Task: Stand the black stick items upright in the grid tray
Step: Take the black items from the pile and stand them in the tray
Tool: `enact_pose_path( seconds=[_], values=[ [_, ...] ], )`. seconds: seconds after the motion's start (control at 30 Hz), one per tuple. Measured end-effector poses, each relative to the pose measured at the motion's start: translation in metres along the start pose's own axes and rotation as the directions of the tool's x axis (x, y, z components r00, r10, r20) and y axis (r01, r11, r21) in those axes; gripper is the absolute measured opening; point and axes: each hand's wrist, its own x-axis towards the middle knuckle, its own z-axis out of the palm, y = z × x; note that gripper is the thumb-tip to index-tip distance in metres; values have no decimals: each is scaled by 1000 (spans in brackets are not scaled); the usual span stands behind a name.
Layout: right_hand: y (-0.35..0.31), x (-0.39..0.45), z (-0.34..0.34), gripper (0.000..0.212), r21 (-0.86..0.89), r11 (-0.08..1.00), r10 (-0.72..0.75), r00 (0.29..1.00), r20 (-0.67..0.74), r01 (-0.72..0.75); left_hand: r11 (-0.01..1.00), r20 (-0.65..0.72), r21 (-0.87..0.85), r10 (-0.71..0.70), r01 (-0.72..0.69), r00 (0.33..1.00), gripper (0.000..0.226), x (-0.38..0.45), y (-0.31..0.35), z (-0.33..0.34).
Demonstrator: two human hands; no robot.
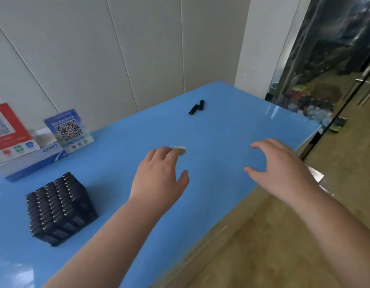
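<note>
Head view showed my left hand (159,175) in the middle of the frame, over the blue table (221,125). Its fingers were loosely bent and held nothing; the fingertips were at a small pale round thing (181,150), and I could not tell if they touched it. My right hand (279,169) was at the right, near the table edge, with fingers spread and relaxed, also holding nothing. Two black sticks (197,107) lay flat in the upper middle of the frame, just beside each other, well apart from both hands. The tray (61,208) stood at the lower left, packed with upright black sticks. Two QR signs (68,130) stood at the left, against the wall.
</note>
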Motion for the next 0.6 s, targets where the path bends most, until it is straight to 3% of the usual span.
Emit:
enact_pose_path(
  seconds=[0.3, 0.6],
  values=[
    [107, 25, -38, 58, 12, 999, -41, 997, 62, 41, 1000, 3, -10, -15, 15, 1000, 53, 41, 123, 46],
    [182, 64, -55, 58, -11, 1000, -13, 996, 84, 14, 1000, 50, -16, -16, 16, 999, 55, 87, 182, 87]
  ],
)
